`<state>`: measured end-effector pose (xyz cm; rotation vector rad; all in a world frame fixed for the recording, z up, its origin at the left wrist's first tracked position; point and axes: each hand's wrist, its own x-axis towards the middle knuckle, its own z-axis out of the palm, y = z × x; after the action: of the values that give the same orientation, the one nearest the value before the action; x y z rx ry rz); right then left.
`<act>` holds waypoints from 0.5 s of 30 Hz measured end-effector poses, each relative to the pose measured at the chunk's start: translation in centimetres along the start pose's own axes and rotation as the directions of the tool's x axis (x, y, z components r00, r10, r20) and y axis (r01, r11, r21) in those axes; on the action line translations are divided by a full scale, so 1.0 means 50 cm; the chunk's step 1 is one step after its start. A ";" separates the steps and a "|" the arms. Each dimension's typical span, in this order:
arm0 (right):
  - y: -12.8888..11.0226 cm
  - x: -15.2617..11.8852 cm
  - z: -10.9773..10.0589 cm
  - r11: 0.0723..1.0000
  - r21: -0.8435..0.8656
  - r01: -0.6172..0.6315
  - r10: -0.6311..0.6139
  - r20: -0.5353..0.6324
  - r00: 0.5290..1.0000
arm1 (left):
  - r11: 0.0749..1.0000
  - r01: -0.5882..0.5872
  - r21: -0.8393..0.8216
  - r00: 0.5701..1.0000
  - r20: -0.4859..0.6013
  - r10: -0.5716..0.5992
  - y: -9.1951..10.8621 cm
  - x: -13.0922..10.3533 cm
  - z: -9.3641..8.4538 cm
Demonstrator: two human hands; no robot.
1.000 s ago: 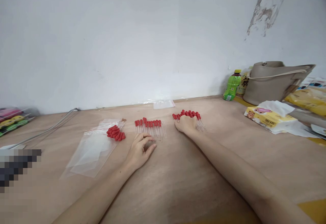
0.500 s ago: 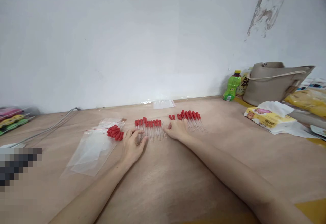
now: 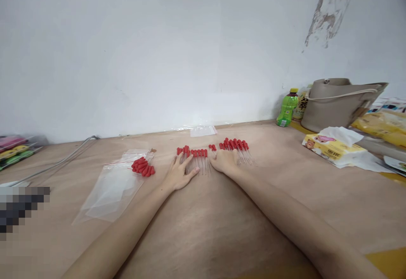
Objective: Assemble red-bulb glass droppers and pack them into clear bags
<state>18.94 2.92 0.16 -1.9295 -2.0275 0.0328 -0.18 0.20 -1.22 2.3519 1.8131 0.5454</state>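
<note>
Left hand (image 3: pixel 177 175) spread wide, fingers over row of thin clear tubes with red bulbs (image 3: pixel 200 154), 11 to 2 o'clock. Right hand (image 3: pixel 224 160) curled low; can't tell if gripping. Second red-bulbed tube cluster (image 3: pixel 235 144) at its 1 o'clock. Loose red teardrop bulbs (image 3: pixel 142 167) at left hand's 9 o'clock, by clear flat plastic bags (image 3: pixel 109 190). Step: apparently lining up tubes. Next move calls for light, level pushing; tubes may roll.

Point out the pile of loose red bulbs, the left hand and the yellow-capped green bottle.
Pile of loose red bulbs (image 3: pixel 143 167): head view, on the middle of the pile.
Left hand (image 3: pixel 178 175): head view, on the back of the hand.
Yellow-capped green bottle (image 3: pixel 287 110): head view, on the body below the cap.
</note>
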 end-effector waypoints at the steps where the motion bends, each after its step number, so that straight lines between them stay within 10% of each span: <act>1: 0.005 0.002 0.001 1.000 0.001 -0.006 0.006 0.001 1.000 | 1.000 0.006 -0.007 1.000 -0.007 -0.006 0.009 0.004 0.006; 8: 0.025 0.011 -0.006 0.999 0.008 -0.033 0.034 -0.033 0.999 | 1.000 -0.003 -0.014 0.983 -0.186 0.000 0.038 0.015 0.027; 15: 0.073 -0.021 -0.027 0.983 0.163 0.081 -0.035 -0.266 0.963 | 0.979 0.025 0.201 0.900 -0.432 0.066 -0.055 -0.024 -0.070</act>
<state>22.84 1.88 0.28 -1.6705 -1.8408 -0.0572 -4.19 -0.63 0.91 2.5376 2.1149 1.0092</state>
